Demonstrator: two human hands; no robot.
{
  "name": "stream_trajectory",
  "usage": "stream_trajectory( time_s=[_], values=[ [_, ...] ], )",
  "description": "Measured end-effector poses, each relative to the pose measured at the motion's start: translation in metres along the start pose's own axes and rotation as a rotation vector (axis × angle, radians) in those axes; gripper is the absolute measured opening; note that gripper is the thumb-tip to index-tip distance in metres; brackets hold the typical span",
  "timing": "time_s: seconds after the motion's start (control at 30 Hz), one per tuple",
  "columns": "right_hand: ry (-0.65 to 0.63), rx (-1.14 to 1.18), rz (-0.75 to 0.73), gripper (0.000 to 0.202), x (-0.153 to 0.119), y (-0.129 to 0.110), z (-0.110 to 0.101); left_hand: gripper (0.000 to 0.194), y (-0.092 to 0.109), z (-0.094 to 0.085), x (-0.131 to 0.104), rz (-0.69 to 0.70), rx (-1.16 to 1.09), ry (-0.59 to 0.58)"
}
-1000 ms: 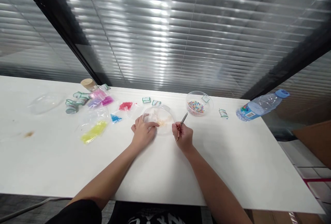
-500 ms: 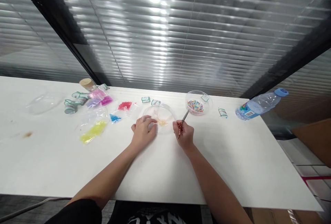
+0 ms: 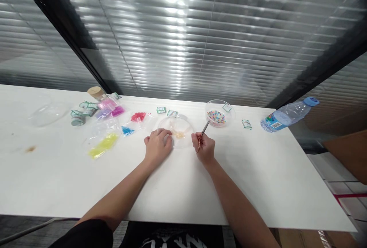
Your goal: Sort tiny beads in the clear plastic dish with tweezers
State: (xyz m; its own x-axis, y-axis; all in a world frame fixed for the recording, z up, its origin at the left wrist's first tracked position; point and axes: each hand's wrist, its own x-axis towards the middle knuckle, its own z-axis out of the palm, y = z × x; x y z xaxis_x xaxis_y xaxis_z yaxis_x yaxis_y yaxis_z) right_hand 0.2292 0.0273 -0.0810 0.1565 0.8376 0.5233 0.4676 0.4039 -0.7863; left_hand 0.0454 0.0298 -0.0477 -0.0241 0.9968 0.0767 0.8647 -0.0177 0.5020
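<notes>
My left hand [image 3: 158,145] lies at the left rim of a round clear plastic dish [image 3: 187,145], fingers loosely spread and slightly bent, holding nothing. Inside the dish is a small patch of yellowish, clear material [image 3: 179,135]. To the right of the dish, my right hand [image 3: 205,149] is closed around a pair of small scissors [image 3: 205,126] with copper-coloured handles. Their silver blades look shut and point up and away, towards a clear bowl [image 3: 229,122] of multicoloured beads [image 3: 216,117]. The fingers partly hide the handles.
Bags of yellow [image 3: 103,145], blue [image 3: 127,130], red [image 3: 138,117] and pink beads [image 3: 117,111] lie left, near small labelled bottles [image 3: 77,118] and a cork-lidded jar [image 3: 95,93]. A water bottle [image 3: 286,116] leans at the right. Small labelled packets [image 3: 246,124] lie around.
My left hand has shifted slightly left and down along the dish's rim. My right hand and the scissors stay nearly where they were.
</notes>
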Motion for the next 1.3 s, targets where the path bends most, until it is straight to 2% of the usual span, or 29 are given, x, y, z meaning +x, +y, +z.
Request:
stream_trajectory(
  time_s=[0.23,0.5,0.73,1.0,1.17,1.3],
  values=[
    [-0.004,-0.023,-0.035,0.029,0.001,-0.003,0.000,0.023,-0.004,0.002,0.002,0.000,-0.063,0.020],
    [0.065,0.020,0.107,0.033,0.006,0.001,-0.001,0.021,-0.010,0.013,0.005,0.090,-0.258,0.148],
    [0.105,0.017,0.145,0.033,0.009,0.010,0.001,0.016,-0.012,0.017,0.006,0.135,-0.451,0.190],
    [0.120,-0.004,0.131,0.033,0.012,0.016,0.000,0.016,-0.008,0.013,0.004,0.211,-0.454,0.246],
    [0.126,0.021,0.168,0.033,0.012,0.017,0.000,0.014,-0.008,0.014,0.004,0.265,-0.456,0.330],
    [0.122,0.028,0.184,0.033,0.012,0.016,-0.001,0.014,-0.007,0.013,0.003,0.270,-0.453,0.350]
  ],
)
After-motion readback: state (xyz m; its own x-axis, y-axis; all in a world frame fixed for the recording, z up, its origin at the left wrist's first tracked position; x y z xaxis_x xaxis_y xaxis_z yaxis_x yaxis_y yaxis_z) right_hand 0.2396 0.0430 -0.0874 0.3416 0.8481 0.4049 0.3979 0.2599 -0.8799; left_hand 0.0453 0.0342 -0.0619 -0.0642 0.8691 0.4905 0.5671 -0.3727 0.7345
